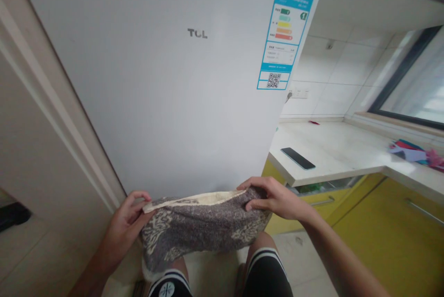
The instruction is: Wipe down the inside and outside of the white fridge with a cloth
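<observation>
A grey patterned towel (201, 227) with a cream underside hangs stretched between my two hands, in front of a white refrigerator door (166, 102). My left hand (130, 216) pinches the towel's left corner. My right hand (270, 197) grips its right corner, fingers curled over the edge. The cloth sags below my hands, above my knees in black shorts.
A white countertop (340, 153) runs to the right with a dark phone (297, 158) on it and coloured paper scraps (412, 152) near the window. Yellow cabinet doors (388, 232) sit below. A beige door frame (52, 116) is at the left. An energy label (286, 33) is on the fridge.
</observation>
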Demonstrator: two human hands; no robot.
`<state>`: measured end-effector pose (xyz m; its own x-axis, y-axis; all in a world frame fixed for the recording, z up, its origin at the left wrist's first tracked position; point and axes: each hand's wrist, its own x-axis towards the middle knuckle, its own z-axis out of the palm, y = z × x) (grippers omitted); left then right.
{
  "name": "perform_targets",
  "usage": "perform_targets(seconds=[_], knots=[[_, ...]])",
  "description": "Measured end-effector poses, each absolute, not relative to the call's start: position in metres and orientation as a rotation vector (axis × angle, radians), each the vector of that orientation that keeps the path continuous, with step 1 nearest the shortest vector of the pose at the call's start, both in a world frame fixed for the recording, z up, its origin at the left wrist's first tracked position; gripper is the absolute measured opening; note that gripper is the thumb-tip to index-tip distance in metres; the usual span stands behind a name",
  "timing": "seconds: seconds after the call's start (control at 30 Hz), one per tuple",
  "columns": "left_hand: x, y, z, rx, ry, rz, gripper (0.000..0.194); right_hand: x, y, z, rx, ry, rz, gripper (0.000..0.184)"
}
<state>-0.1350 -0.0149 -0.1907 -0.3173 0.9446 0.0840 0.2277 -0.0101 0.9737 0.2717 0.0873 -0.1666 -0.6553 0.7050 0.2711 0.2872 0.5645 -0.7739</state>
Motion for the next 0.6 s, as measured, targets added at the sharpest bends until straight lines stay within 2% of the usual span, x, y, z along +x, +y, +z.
perform_targets(seconds=[0.13, 0.27, 0.33, 0.47, 0.6], knots=[[-0.142, -0.024, -0.192, 1.392, 1.523, 1.442, 0.057, 0.286, 0.093, -0.165, -0.844, -2.273, 0.898, 0.016], [-0.147, -0.028, -0.196, 1.649, 1.558, 1.337, 0.055, 0.299, 0.097, -0.163, -0.750, -2.120, 1.090, 0.023], [-0.143, -0.027, -0.197, 1.584, 1.604, 1.244, 0.047, 0.305, 0.099, -0.164, -0.731, -2.036, 1.167, 0.026], [-0.126, -0.023, -0.201, 1.281, 1.487, 1.161, 0.062, 0.317, 0.101, -0.165, -0.735, -1.936, 1.191, 0.031], [-0.116, -0.025, -0.213, 1.211, 1.348, 1.145, 0.064, 0.324, 0.100, -0.162, -0.751, -1.799, 1.193, 0.037]])
